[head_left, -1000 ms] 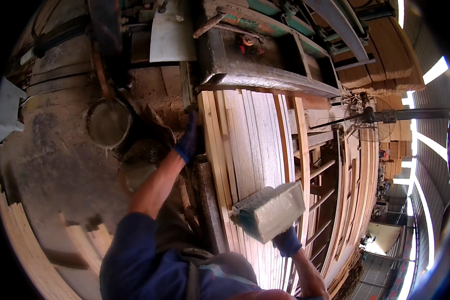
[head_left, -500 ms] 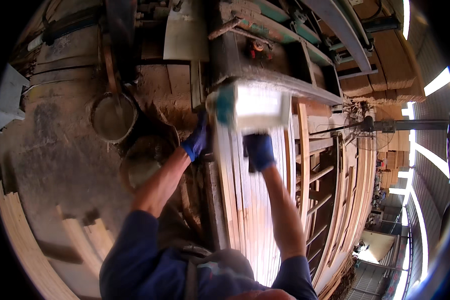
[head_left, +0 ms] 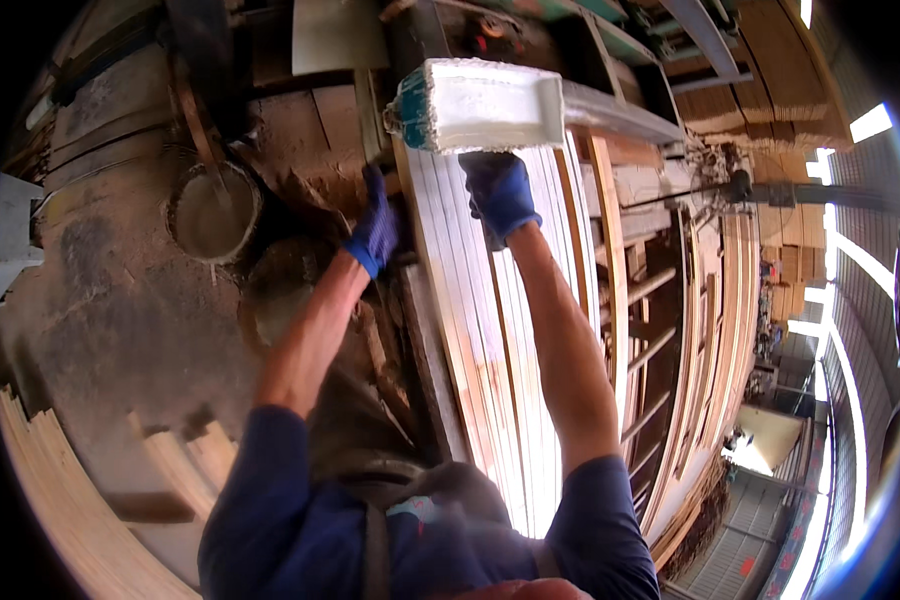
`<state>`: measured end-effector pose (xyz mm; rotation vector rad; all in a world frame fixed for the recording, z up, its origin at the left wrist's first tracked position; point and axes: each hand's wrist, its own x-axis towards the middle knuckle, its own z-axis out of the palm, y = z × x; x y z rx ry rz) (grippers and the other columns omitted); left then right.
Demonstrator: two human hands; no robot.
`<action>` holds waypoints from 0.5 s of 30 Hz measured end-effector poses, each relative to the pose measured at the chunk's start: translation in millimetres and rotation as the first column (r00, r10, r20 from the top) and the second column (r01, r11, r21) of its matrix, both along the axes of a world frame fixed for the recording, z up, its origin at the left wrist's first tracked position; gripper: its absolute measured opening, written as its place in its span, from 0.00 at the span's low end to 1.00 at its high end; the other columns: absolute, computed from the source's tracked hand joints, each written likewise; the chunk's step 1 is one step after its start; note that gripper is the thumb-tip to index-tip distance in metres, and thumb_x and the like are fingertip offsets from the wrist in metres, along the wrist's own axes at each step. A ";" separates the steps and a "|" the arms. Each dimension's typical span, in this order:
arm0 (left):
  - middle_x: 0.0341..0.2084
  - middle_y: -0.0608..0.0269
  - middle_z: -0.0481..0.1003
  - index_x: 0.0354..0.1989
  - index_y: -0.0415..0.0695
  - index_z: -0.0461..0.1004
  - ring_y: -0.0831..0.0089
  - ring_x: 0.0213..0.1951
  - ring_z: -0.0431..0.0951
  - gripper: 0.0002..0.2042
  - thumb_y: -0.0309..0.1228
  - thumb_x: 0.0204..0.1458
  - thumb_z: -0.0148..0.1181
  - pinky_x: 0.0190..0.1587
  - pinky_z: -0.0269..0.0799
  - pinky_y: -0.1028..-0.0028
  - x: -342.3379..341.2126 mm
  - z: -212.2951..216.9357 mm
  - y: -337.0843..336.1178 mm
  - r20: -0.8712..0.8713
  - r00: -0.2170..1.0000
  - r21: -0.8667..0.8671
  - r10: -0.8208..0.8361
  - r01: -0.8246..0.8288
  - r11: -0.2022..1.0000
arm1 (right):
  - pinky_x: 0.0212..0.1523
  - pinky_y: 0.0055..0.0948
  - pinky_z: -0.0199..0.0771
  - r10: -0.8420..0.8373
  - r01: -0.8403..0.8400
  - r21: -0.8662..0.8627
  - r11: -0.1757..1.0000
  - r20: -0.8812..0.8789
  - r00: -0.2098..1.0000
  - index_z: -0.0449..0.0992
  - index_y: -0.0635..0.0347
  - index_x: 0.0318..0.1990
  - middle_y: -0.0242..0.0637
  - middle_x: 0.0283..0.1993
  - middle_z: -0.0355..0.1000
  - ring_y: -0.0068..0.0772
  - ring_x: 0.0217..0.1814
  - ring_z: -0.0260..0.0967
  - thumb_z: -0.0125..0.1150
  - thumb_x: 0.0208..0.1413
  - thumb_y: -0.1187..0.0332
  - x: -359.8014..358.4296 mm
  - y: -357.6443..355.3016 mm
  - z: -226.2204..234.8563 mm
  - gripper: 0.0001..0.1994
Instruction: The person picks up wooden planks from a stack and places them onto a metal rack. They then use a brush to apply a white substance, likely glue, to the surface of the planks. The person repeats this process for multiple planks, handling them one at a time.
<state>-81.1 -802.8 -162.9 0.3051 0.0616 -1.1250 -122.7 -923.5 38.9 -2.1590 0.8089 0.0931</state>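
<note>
My right hand (head_left: 505,195), in a blue glove, is closed below a box-shaped glue spreader (head_left: 495,108) with a teal end and a thick white crust; its handle is mostly hidden by the fingers. The spreader is over the far end of a row of long, narrow wood strips (head_left: 490,330) lying side by side, their tops coated whitish. Beside the strips' left edge is my left hand (head_left: 375,228), also gloved in blue. Its fingers are stretched out and it holds nothing.
A round bucket (head_left: 213,212) of greyish liquid with a stick in it stands on the floor at left. Loose boards (head_left: 65,500) lie at lower left. To the right runs a slatted rack (head_left: 650,350) with long timber. Stacked brown sheets (head_left: 785,100) stand at the far right.
My right hand and the spreader have moved away from me, toward the far end of the strips. My left hand has shifted slightly forward. The whole view has moved a little.
</note>
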 end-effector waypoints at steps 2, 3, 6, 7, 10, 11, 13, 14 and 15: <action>0.67 0.48 0.59 0.70 0.40 0.54 0.54 0.66 0.60 0.59 0.82 0.41 0.36 0.69 0.56 0.58 6.0 2.3 -2.0 0.010 0.998 -0.113 -0.055 0.056 0.992 | 0.30 0.33 0.83 0.341 -0.382 -0.376 0.844 -0.174 0.924 0.79 0.59 0.39 0.47 0.34 0.78 0.39 0.30 0.79 0.49 0.61 0.72 -38.7 -8.6 -5.2 0.10; 0.68 0.49 0.59 0.71 0.42 0.53 0.53 0.66 0.60 0.58 0.81 0.43 0.35 0.69 0.56 0.57 6.1 8.6 2.2 0.048 0.999 -0.089 0.002 0.003 0.996 | 0.30 0.32 0.84 0.493 -0.580 -0.553 0.598 -0.317 0.810 0.77 0.61 0.42 0.50 0.37 0.78 0.38 0.30 0.78 0.46 0.62 0.74 -50.4 -5.2 0.4 0.11; 0.67 0.51 0.60 0.71 0.46 0.54 0.54 0.66 0.62 0.54 0.79 0.45 0.35 0.68 0.57 0.53 3.0 45.8 9.1 0.136 0.990 -0.119 0.048 -0.031 0.992 | 0.40 0.42 0.83 0.331 -0.342 -0.496 0.798 -0.114 0.937 0.74 0.64 0.45 0.53 0.38 0.78 0.50 0.35 0.78 0.48 0.61 0.70 -171.9 -5.3 4.5 0.10; 0.67 0.51 0.60 0.71 0.45 0.54 0.54 0.65 0.63 0.53 0.78 0.48 0.35 0.67 0.58 0.52 5.4 45.7 10.6 0.153 0.985 -0.079 0.075 -0.063 0.995 | 0.40 0.42 0.82 0.322 -0.311 -0.432 0.847 -0.050 0.945 0.75 0.63 0.45 0.51 0.37 0.78 0.50 0.35 0.78 0.50 0.60 0.70 -207.9 -2.9 18.0 0.10; 0.63 0.50 0.67 0.68 0.43 0.60 0.53 0.62 0.68 0.48 0.73 0.52 0.37 0.63 0.65 0.52 3.2 54.3 12.8 -0.009 0.999 -0.030 0.048 -0.048 0.998 | 0.39 0.40 0.81 0.016 -0.056 -0.159 0.986 -0.243 0.970 0.78 0.57 0.42 0.47 0.32 0.79 0.48 0.36 0.79 0.52 0.57 0.69 -238.9 -3.9 60.0 0.10; 0.65 0.50 0.64 0.69 0.44 0.58 0.53 0.64 0.65 0.50 0.75 0.50 0.39 0.65 0.62 0.52 3.8 47.0 11.5 0.054 0.997 -0.095 0.054 -0.049 0.994 | 0.36 0.40 0.81 -0.009 -0.038 -0.167 0.985 -0.270 0.963 0.78 0.57 0.41 0.46 0.30 0.78 0.46 0.33 0.78 0.52 0.58 0.68 -232.1 -12.3 62.0 0.09; 0.66 0.51 0.62 0.70 0.44 0.57 0.53 0.65 0.63 0.51 0.76 0.48 0.41 0.66 0.59 0.52 1.1 36.5 8.9 -0.002 1.000 -0.123 0.008 -0.008 0.992 | 0.31 0.40 0.79 0.041 -0.085 -0.257 0.963 -0.171 0.984 0.77 0.57 0.39 0.43 0.26 0.76 0.42 0.28 0.77 0.52 0.60 0.67 -181.8 -40.7 50.8 0.08; 0.67 0.51 0.61 0.70 0.45 0.56 0.53 0.66 0.62 0.52 0.76 0.47 0.41 0.67 0.58 0.52 -1.1 34.6 4.1 -0.033 0.999 -0.141 -0.019 0.014 0.990 | 0.28 0.39 0.78 0.021 -0.055 -0.266 0.962 -0.129 0.991 0.77 0.57 0.37 0.42 0.25 0.76 0.40 0.26 0.77 0.51 0.60 0.67 -153.1 -53.4 45.2 0.08; 0.67 0.51 0.60 0.70 0.45 0.56 0.53 0.66 0.62 0.52 0.77 0.47 0.42 0.67 0.57 0.53 1.0 31.4 1.3 -0.021 1.000 -0.094 -0.005 0.003 0.996 | 0.26 0.39 0.77 -0.017 -0.005 -0.240 0.971 -0.087 0.996 0.77 0.57 0.36 0.41 0.23 0.75 0.37 0.23 0.76 0.51 0.61 0.66 -121.9 -65.4 38.7 0.08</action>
